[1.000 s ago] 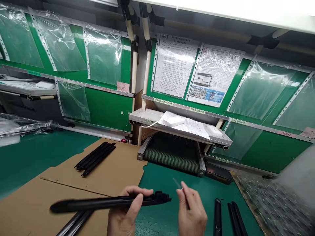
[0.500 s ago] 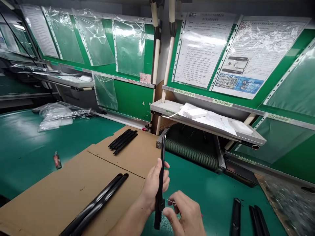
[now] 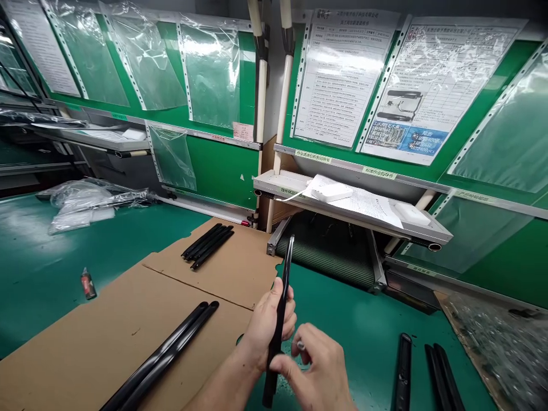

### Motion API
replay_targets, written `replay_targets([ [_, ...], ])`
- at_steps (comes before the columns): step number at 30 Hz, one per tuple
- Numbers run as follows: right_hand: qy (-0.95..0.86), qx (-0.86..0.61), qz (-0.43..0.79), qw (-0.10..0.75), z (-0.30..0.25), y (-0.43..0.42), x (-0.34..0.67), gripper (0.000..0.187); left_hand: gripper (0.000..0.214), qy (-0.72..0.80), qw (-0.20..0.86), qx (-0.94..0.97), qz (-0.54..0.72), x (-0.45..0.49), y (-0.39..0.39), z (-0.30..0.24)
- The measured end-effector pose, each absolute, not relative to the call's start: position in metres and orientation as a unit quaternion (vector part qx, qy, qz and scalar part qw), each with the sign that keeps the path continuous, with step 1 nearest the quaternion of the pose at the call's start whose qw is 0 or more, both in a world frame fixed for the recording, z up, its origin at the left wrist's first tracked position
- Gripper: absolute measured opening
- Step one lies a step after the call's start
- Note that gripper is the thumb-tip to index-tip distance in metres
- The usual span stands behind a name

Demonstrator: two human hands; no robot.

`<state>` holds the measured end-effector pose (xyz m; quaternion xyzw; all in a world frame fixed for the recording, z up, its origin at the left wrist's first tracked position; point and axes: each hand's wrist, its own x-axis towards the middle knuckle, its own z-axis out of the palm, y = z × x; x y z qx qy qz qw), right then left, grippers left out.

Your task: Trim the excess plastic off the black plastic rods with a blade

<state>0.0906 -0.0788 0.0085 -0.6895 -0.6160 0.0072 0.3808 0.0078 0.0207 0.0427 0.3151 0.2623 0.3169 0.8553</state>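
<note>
Head view | black bar (image 3: 281, 308) upright above green worktop (image 3: 351, 325), tip toward 12 o'clock | left hand (image 3: 268, 325) fingers wrapped round bar's middle | right hand (image 3: 314, 371) fingers pinching small pin (image 3: 300, 345) at 3 o'clock of bar | cardboard (image 3: 128, 319) at 9 o'clock

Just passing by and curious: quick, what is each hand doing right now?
Left hand: closed around a long black bar, held upright.
Right hand: fingers pinching a small pin-like part beside the bar.
</note>
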Motion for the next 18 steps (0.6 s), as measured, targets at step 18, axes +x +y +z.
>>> replay_targets([
  [18, -0.506, -0.65, 0.201, 0.53, -0.009, -0.097, 0.081, 0.036, 0.044, 0.221, 0.855, 0.288, 0.371, 0.004, 0.027, 0.036],
])
